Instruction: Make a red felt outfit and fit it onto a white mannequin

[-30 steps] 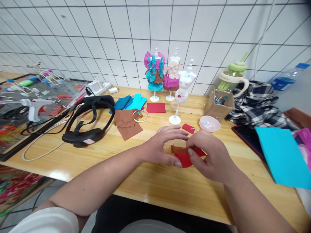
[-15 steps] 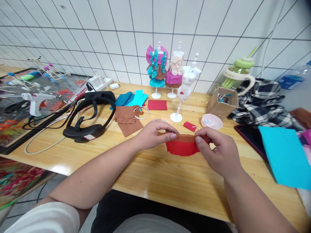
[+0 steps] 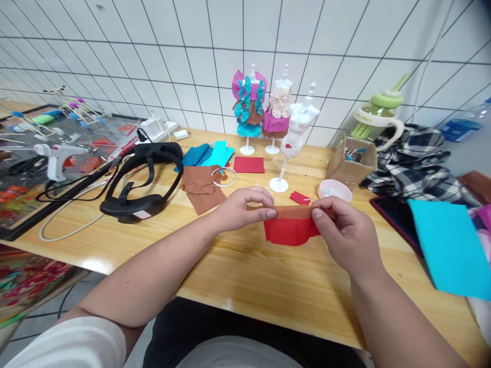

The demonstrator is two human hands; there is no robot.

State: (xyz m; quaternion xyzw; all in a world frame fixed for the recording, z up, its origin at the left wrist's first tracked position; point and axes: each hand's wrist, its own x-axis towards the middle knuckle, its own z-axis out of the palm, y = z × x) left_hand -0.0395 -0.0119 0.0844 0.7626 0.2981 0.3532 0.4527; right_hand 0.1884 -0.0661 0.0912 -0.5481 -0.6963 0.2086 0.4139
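Note:
Between my two hands stretches a strip of red and brown crepe paper (image 3: 290, 232), the brown band along its top edge and the red part hanging below. My left hand (image 3: 251, 208) pinches its left end between thumb and fingers. At the other end, my right hand (image 3: 343, 227) grips the top corner the same way. Just beyond the strip lies a small folded red piece (image 3: 299, 198) with a white bit on it. A white mini dress form (image 3: 293, 145) stands behind, with a small red mark on its front.
Two dressed mini mannequins (image 3: 248, 110) stand by the wall. A pink bowl (image 3: 334, 191), cardboard box (image 3: 352, 163) and turquoise sheet (image 3: 448, 245) are on the right. Brown paper (image 3: 203, 197), a white ring (image 3: 224, 177), a black headset (image 3: 141, 204) and a glue gun (image 3: 57, 158) lie left.
The strip is now flatter and more taut, with more of its brown band showing. Both hands still hold it and have shifted only slightly.

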